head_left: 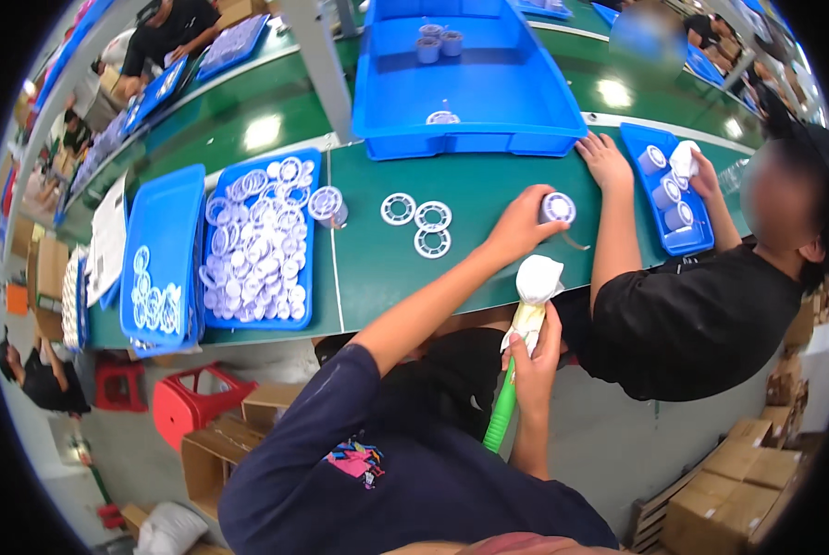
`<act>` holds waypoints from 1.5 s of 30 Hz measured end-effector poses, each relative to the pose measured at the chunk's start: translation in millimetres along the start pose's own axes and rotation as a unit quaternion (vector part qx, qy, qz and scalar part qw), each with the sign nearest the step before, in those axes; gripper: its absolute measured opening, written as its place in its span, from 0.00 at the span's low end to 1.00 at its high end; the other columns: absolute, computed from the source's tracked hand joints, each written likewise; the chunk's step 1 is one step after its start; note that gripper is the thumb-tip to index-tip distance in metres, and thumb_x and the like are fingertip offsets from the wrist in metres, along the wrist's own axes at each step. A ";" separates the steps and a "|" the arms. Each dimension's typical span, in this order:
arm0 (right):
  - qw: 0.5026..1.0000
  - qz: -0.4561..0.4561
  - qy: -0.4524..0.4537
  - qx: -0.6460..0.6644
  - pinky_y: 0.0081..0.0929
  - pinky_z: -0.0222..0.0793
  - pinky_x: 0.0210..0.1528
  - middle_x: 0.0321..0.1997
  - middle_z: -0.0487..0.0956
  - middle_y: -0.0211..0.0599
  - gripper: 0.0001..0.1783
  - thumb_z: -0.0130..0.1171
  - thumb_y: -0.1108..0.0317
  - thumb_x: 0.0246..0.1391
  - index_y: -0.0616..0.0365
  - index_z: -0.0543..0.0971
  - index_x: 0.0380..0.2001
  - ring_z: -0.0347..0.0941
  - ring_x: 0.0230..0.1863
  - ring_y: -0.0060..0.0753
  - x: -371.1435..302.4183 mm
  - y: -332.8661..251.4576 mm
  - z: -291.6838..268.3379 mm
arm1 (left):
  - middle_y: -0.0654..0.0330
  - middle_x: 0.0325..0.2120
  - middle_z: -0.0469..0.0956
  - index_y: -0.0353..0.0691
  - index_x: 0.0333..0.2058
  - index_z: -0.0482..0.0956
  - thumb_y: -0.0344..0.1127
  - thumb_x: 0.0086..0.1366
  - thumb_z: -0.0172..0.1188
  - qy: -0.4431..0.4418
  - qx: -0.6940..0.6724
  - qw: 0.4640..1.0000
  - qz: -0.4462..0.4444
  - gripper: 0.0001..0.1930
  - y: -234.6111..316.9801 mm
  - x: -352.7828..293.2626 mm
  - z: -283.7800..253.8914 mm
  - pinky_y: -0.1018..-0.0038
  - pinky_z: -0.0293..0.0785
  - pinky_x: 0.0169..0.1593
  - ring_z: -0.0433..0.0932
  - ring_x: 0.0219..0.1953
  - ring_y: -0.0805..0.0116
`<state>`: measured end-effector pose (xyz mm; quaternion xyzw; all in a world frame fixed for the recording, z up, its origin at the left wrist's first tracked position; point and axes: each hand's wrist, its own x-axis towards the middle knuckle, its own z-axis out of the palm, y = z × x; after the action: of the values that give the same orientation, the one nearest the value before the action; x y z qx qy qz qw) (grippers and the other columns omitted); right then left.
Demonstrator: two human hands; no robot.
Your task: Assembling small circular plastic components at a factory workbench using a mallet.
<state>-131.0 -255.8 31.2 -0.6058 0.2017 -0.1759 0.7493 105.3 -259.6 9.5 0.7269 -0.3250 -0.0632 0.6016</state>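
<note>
Flanking left fingers point(533, 196) closed round a cylinder point(559, 209): white rings point(432, 229), a co-worker's forearm point(617, 231), blue bin point(470, 142) beyond; right fingers point(552, 331) grip a green-handled tool point(501, 407).

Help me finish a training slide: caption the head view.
At a green table, the left hand holds a white-topped cylindrical part while the right hand grips a green-handled tool with a white-wrapped head.

We see a white-faced cylinder point(558, 209), a bright green handle point(501, 412), blue trays point(160, 245) and a pink-printed navy shirt point(340, 509).
</note>
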 end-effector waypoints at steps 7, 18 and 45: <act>0.998 0.003 0.017 -0.063 0.18 0.75 0.37 0.59 0.70 0.35 0.42 0.65 0.82 0.60 0.57 0.61 0.75 0.75 0.45 0.21 16.2 9.8 0.1 | 0.51 0.51 0.80 0.41 0.65 0.72 0.36 0.65 0.71 0.104 0.078 0.991 0.011 0.31 52.7 -67.8 -112.5 0.61 0.72 0.61 0.76 0.56 0.56; 0.999 -0.019 0.033 -0.020 0.27 0.80 0.46 0.70 0.68 0.47 0.38 0.63 0.81 0.61 0.66 0.60 0.72 0.78 0.54 0.31 72.3 7.1 49.2 | 0.50 0.46 0.79 0.37 0.56 0.78 0.24 0.64 0.60 0.044 0.296 0.952 -0.064 0.20 91.6 -174.4 -278.8 0.64 0.75 0.56 0.79 0.49 0.51; 0.824 0.064 -0.396 -0.401 0.35 0.70 0.36 0.34 0.75 0.40 0.13 0.62 0.63 0.67 0.66 0.79 0.39 0.75 0.33 0.35 98.9 -15.0 120.3 | 0.53 0.53 0.79 0.39 0.60 0.72 0.39 0.57 0.77 0.136 0.188 0.970 -0.072 0.34 25.2 -210.4 -196.0 0.59 0.70 0.59 0.78 0.54 0.49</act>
<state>15.4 -208.4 59.3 -0.8561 -0.0212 0.2236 0.4655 25.8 17.6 22.2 0.8501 -0.1931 0.0554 0.4869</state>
